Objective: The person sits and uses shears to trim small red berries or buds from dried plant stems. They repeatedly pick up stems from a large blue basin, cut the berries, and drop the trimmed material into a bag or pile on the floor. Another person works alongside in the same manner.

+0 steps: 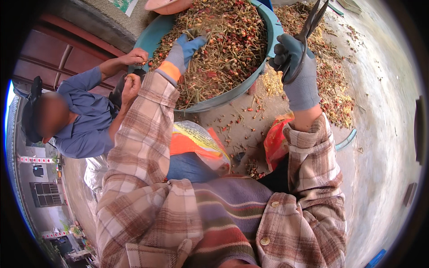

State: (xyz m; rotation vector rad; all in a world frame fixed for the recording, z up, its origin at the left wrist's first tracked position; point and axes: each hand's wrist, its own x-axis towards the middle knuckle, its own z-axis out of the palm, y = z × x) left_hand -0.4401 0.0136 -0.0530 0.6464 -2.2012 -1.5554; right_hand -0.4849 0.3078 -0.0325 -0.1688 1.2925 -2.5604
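A large round teal basin [219, 100] stands before me, heaped with dry cut plant stems [231, 43] bearing small red and yellow heads or pods. My left hand [184, 50], in a grey and blue glove with an orange cuff, reaches over the near left part of the heap. Its fingertips meet the stems, and whether they grip any is hard to make out. At the basin's right rim my right hand [295, 67], gloved in grey and dark blue, holds a pair of dark metal scissors [306, 28]. Their blades point up and away, slightly parted.
Across the basin's left edge, a co-worker [87, 110] in a blue shirt has both hands near the rim. A pink bowl [167, 6] sits at the back. More plant matter [331, 67] lies on the concrete floor at right. Colourful plastic bags [197, 142] are by my legs.
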